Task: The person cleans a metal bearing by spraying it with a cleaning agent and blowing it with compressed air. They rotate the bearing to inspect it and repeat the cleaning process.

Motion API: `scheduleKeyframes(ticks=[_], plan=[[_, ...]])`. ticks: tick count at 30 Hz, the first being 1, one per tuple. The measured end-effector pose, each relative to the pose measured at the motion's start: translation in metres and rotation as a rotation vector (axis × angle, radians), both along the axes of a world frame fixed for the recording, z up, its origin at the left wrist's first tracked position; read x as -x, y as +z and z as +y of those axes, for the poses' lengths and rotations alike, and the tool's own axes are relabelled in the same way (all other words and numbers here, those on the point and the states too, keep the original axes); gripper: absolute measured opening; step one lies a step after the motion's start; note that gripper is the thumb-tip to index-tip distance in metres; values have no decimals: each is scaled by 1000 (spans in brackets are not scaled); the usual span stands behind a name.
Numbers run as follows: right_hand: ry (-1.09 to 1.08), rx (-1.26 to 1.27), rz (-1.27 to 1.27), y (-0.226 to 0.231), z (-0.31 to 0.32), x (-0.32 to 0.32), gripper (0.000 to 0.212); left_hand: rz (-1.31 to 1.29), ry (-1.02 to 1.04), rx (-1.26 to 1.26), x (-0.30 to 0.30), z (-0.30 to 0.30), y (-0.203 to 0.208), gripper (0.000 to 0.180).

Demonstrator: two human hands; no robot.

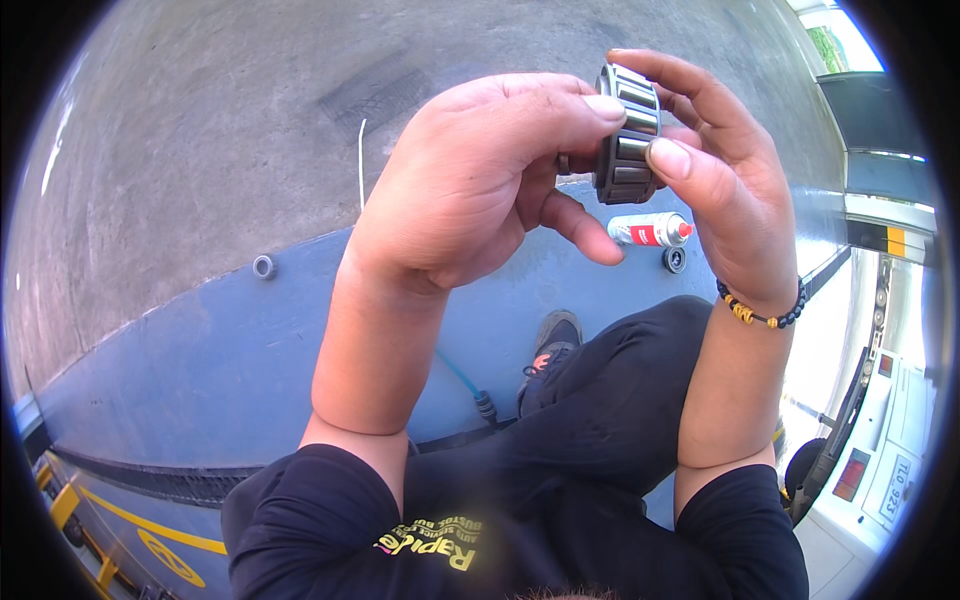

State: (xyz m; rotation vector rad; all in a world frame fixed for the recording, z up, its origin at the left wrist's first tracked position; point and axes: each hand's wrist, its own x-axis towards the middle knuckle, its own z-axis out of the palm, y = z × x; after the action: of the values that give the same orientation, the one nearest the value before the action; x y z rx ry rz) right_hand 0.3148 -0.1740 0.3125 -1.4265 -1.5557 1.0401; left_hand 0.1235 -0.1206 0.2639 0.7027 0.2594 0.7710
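A steel tapered roller bearing (pixel 632 150), its bright rollers set in a dark cage, is held up between both hands in front of me. My left hand (pixel 490 150) grips it from the left, thumb across the near rollers and one finger stretched out below. My right hand (pixel 725 165) closes on the opposite side, thumb against the rollers and fingers curled round the far edge. A beaded bracelet (pixel 762 312) circles my right wrist. Beneath the hands, a spray can (pixel 650 230) with a red nozzle lies on its side on the blue-painted floor.
Close to the can sits a small dark ring-shaped part (pixel 675 260). Another grey ring (pixel 264 267) rests on the floor at the left. A teal hose (pixel 462 375) with a dark fitting runs beside my shoe (pixel 552 355). A white vehicle (pixel 880 440) stands at the right edge.
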Motion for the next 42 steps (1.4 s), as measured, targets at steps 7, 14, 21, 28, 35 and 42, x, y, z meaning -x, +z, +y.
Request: scheduleKeyframes(ticks=[7,14,21,28,35,42], plan=[[-63,108,-31,7,2,7,54,-65,-140,25,1,4,-4,34],[-138,173,11,9,3,10,48,-2,-149,-90,0,2,-4,46],[-72,98,-3,7,0,11,53,7,-104,-108,1,2,0,44],[-77,72,-1,8,-3,12,52,60,-99,-149,2,-1,1,45],[-105,118,-2,12,-5,13,51,50,-114,-161,1,-1,0,45],[-21,14,-76,5,-6,8,57,50,-119,-137,2,0,3,45]])
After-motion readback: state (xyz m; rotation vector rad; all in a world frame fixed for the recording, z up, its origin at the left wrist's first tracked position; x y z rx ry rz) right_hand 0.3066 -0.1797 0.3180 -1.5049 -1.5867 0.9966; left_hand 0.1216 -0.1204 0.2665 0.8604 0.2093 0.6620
